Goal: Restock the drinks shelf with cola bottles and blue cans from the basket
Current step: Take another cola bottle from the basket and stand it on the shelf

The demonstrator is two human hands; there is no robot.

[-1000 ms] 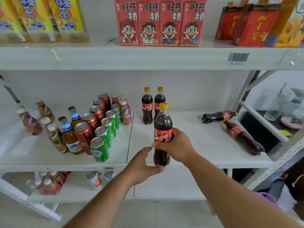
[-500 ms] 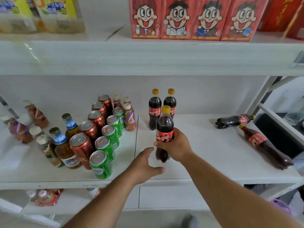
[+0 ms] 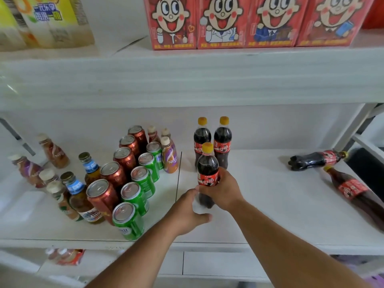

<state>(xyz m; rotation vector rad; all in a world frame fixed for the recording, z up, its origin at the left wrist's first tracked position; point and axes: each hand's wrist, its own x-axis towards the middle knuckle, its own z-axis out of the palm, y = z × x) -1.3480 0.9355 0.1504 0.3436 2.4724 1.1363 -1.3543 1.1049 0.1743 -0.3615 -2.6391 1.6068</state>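
Far L, approx 9 o'clock on the drinks shelf (image 3: 270, 204): small coffee bottles (image 3: 55, 150) w/ pale caps, then two amber bottles w/ blue neck labels (image 3: 80, 196). Next over, a row of red-brown cans (image 3: 114, 173) running front to back, and beside it a row of green cans (image 3: 135, 196); the front green can sits at approx 7 o'clock, near the shelf edge.

Centre: left hand (image 3: 187, 210) w/ fingers loosely spread, not gripping; fingertips at the base of the held cola bottle (image 3: 207, 173), contact hard to judge. Right hand (image 3: 223, 191) is clamped round that bottle's lower half, bottle upright, yellow cap up, base at or just above the shelf. Directly behind, at 12 o'clock, two standing cola bottles (image 3: 213, 142) side by side near the back wall.

R side, approx 3 o'clock: two lying cola bottles (image 3: 332, 173), one crosswise, one angled toward the front edge.

Upper shelf, 12 o'clock: red cartoon cartons (image 3: 249, 23); yellow packs (image 3: 47, 21) at 10 o'clock.
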